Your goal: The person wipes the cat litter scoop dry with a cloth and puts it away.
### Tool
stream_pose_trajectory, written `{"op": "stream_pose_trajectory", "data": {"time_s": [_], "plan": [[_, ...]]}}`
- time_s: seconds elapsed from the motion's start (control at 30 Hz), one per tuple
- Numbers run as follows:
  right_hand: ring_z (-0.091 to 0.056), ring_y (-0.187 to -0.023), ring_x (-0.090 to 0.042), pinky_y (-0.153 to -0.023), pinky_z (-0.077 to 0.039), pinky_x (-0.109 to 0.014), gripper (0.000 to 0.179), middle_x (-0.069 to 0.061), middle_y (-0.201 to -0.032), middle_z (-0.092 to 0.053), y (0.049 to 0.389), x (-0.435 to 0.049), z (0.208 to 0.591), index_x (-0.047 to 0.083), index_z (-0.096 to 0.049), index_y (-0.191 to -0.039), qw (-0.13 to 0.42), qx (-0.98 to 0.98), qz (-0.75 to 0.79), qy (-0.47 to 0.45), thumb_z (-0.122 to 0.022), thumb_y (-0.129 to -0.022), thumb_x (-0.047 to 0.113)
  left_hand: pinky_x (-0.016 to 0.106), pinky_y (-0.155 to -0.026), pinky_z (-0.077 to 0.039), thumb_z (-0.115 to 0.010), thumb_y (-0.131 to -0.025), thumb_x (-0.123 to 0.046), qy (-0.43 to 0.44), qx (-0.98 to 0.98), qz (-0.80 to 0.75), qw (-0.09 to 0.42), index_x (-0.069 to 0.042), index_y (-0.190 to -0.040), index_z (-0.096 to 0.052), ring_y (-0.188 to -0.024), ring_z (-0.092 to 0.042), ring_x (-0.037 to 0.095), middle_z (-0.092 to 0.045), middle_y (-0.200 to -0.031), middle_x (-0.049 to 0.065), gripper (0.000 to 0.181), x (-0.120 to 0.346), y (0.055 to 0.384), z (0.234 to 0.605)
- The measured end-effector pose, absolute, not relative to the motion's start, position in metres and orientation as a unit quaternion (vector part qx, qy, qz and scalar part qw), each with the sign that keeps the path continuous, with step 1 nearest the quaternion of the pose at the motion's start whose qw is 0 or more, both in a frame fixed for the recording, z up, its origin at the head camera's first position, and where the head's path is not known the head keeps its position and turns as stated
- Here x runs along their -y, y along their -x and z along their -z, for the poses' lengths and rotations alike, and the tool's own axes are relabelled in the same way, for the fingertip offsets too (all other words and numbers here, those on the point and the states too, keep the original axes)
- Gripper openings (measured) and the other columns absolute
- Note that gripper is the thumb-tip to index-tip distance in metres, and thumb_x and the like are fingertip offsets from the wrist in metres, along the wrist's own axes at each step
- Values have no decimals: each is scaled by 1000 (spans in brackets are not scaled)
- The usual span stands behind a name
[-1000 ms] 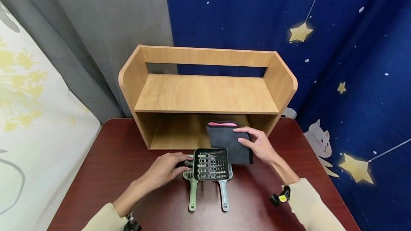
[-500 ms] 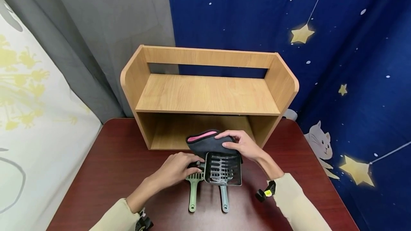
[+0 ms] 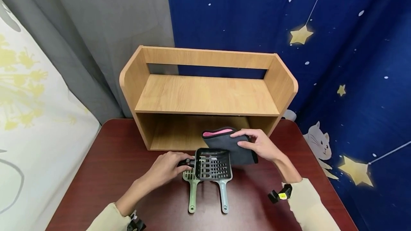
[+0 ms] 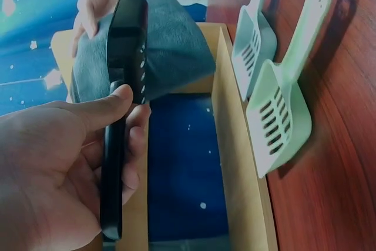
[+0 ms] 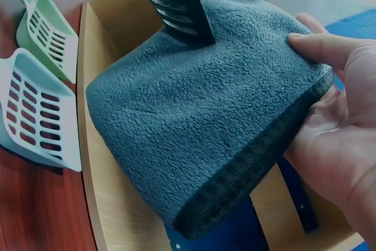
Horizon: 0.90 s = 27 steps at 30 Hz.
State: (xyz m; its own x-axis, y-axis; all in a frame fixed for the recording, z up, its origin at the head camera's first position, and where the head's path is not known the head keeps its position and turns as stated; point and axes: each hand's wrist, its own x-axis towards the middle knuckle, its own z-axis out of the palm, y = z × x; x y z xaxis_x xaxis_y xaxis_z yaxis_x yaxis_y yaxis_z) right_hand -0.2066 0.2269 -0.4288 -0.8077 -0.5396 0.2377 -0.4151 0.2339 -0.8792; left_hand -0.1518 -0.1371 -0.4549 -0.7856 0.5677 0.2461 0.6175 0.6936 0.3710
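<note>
My left hand [image 3: 167,167] grips the black handle [image 4: 113,186] of a slotted black litter scoop [image 3: 216,153], thumb along one side. A folded grey fluffy cloth [image 3: 240,155] with a pink inner side and dark edging is held by my right hand [image 3: 258,144], pinched near its right edge. In the right wrist view the scoop's front edge is right at the plush cloth [image 5: 188,104]. On the table below, partly covered by the black scoop in the head view, lie a green scoop [image 3: 192,197] and a pale blue scoop [image 3: 223,197], handles toward me.
A two-level wooden shelf [image 3: 205,95] stands at the back of the dark red table [image 3: 128,167], close behind both hands. Blue starry curtain [image 3: 231,13] and grey curtain [image 3: 112,13] hang behind it, with a white printed cloth [image 3: 38,159] at the left.
The cloth went left as the scoop went right, so they overlapped half a second ago. Since then the scoop has moved back left and the cloth back right. Both grips stay the same.
</note>
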Motion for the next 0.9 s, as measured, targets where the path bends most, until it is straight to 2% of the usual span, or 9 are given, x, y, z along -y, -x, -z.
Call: {"op": "stream_pose_trajectory", "data": {"time_s": [0.27,0.43,0.57,0.7,0.8,0.9], "plan": [[-65,-89,-17,-78,-55,-28,28,-8,-117,-75,217,-203,431,10,-76,-127,74,-775,541,318,-70,-101,4,41,-75,-60,-82,-93,-26,340,911,227,59,-14,-120,-80,-103,-77,22,-80,-113,0,29,117,152,455],[-64,-96,-17,-83,-52,-28,28,-2,-122,-75,220,-194,429,16,-77,-128,78,-790,512,327,-71,-101,9,40,-71,-59,-82,-93,-27,330,913,232,55,-16,-120,-80,-102,-77,21,-80,-114,-1,30,108,151,457],[-65,-103,-18,-89,-52,-28,28,-1,-123,-75,217,-200,428,17,-78,-126,77,-802,492,330,-72,-101,9,37,-64,-57,-84,-91,-27,308,921,231,55,-16,-118,-81,-99,-77,22,-81,-112,-1,30,109,151,458],[-66,-107,-18,-92,-52,-27,28,-1,-123,-75,212,-217,427,17,-77,-127,74,-817,476,317,-72,-101,9,28,-56,-48,-84,-90,-28,295,926,229,53,-16,-117,-81,-85,-75,15,-81,-109,-1,29,113,151,459],[-65,-107,-18,-89,-51,-26,28,-1,-124,-75,208,-231,425,18,-77,-127,61,-831,469,293,-72,-101,10,25,-52,-42,-85,-89,-29,289,928,230,55,-16,-116,-82,-70,-64,9,-81,-108,0,30,116,152,459],[-64,-108,-16,-90,-50,-24,30,-3,-127,-74,203,-242,422,18,-77,-129,32,-842,471,260,-73,-100,10,29,-53,-47,-85,-89,-28,281,930,231,63,-15,-115,-82,-73,-69,12,-81,-108,1,29,119,153,459]]}}
